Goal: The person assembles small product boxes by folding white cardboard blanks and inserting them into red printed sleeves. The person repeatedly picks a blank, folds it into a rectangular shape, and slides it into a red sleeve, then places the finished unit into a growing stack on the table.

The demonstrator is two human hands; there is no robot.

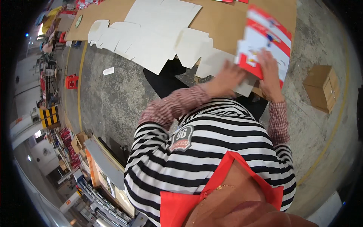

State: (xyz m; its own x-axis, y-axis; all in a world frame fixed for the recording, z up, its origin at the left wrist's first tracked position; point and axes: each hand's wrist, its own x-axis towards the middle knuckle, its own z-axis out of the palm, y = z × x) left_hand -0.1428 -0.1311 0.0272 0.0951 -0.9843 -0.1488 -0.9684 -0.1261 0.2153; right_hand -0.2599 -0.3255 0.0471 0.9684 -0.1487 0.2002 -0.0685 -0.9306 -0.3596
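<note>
A flat red and white printed carton [266,36] is held up over the floor in front of me. My left hand [227,77] grips its lower left corner, where a plain grey-white flap shows. My right hand [270,70] lies on its lower middle, fingers stretched up over the print. Both sleeves are red-checked. Just left of the hands, several flat white die-cut blanks [151,34] are spread on a large brown cardboard sheet [223,20]. My left hand is blurred.
A closed brown cardboard box [321,87] stands on the concrete floor at the right. A black sheet [166,81] lies below the blanks. A red crate [71,81] and a white paper scrap [108,70] are at the left, past a yellow floor line [79,87].
</note>
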